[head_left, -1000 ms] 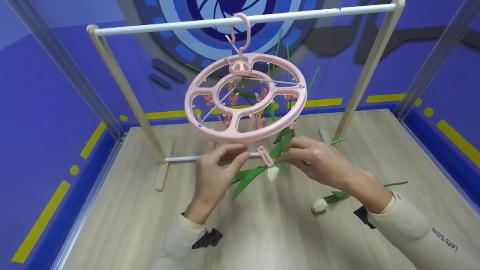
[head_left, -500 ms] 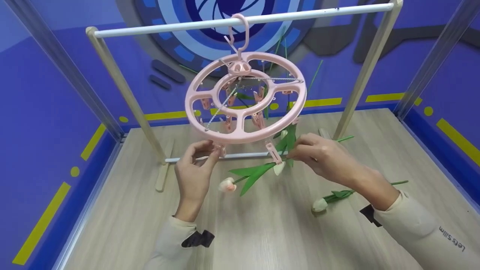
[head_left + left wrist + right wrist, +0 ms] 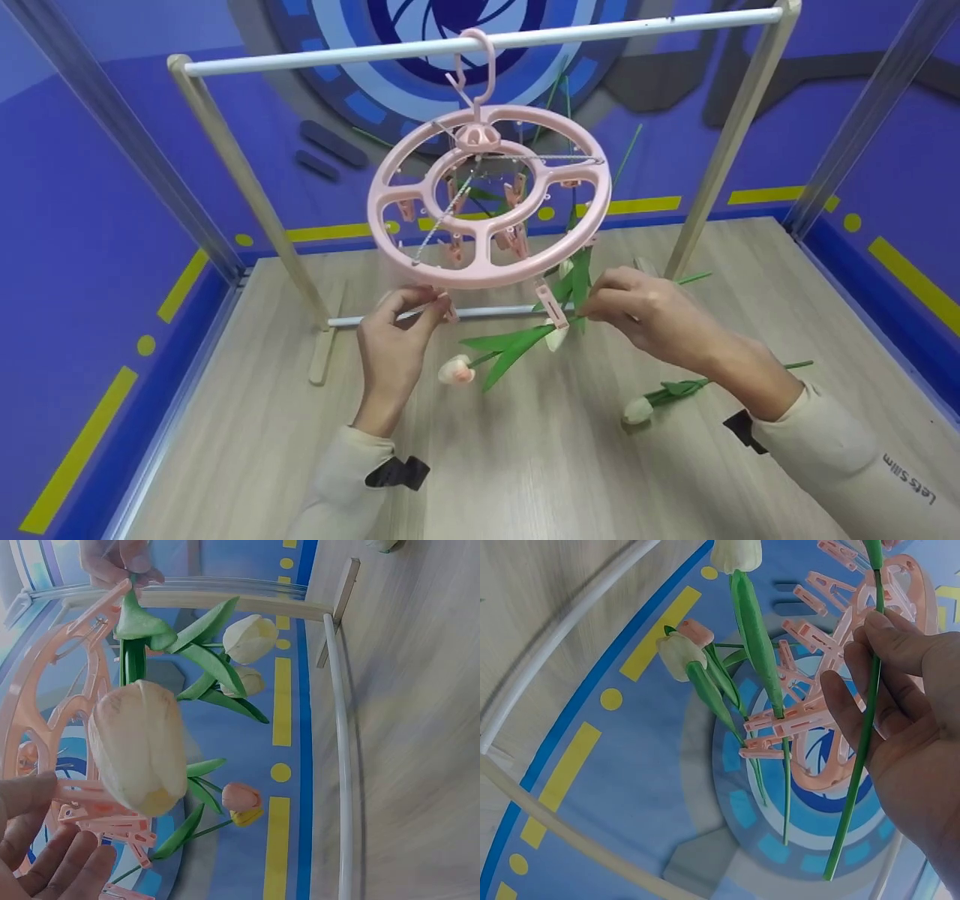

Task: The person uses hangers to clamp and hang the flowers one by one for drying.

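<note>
A round pink clip hanger (image 3: pixel 480 274) hangs by its hook with several clothespins around it. At its near left edge my left hand (image 3: pixel 394 352) pinches a pink clothespin (image 3: pixel 449 309) between thumb and fingers. My right hand (image 3: pixel 645 315) holds a tulip by its green stem (image 3: pixel 871 701) between thumb and fingers. This tulip's pale pinkish-white head (image 3: pixel 456 370) points left, below the left hand, and its leaves (image 3: pixel 511 351) spread beneath the hanger. Another clothespin (image 3: pixel 551 306) hangs between the hands, with a white tulip head (image 3: pixel 555 335) just behind its lower end.
The hanger's white rail (image 3: pixel 637 28) rests on wooden posts (image 3: pixel 727 142). One white tulip (image 3: pixel 638 410) lies on the wooden tabletop (image 3: pixel 525 465), partly beneath the right forearm. Other tulips (image 3: pixel 679 656) hang upside down from clips at the back. A lower white bar (image 3: pixel 495 310) crosses behind the hands.
My left hand has moved left from beside the held tulip to the clothespin, uncovering the tulip's head. My right hand, with the stem, has shifted slightly right. The hanger has turned a little.
</note>
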Demonstrator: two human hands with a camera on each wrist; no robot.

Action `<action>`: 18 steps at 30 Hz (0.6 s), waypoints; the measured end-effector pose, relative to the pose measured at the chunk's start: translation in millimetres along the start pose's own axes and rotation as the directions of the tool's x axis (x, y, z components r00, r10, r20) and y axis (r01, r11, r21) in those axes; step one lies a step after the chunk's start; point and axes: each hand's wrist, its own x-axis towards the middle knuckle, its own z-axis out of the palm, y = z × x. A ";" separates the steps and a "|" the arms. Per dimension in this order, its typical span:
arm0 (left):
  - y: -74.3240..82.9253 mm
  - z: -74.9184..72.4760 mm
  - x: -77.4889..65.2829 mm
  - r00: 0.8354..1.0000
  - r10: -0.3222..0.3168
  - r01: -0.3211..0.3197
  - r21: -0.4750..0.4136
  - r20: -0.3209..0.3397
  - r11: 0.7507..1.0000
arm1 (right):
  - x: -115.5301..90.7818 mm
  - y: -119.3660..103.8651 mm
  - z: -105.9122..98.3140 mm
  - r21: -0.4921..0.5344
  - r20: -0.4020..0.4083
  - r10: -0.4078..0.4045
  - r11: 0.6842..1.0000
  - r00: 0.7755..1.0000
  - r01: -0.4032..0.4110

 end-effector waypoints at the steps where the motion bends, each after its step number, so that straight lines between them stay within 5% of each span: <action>1: 0.2 -0.3 0.3 1.000 0.007 -0.007 -0.012 0.007 1.000 | 0.5 -0.1 -0.2 -0.001 -0.002 -0.002 1.000 1.000 0.002; 9: 5.0 -1.5 -3.2 0.999 0.022 -0.020 -0.051 0.041 0.998 | 1.4 -0.4 -0.8 -0.018 0.002 0.011 1.000 1.000 -0.011; 18: 11.8 -0.1 -9.4 0.992 -0.079 0.093 -0.142 0.101 0.985 | 0.1 0.0 -1.7 -0.042 -0.003 0.021 0.999 1.000 -0.021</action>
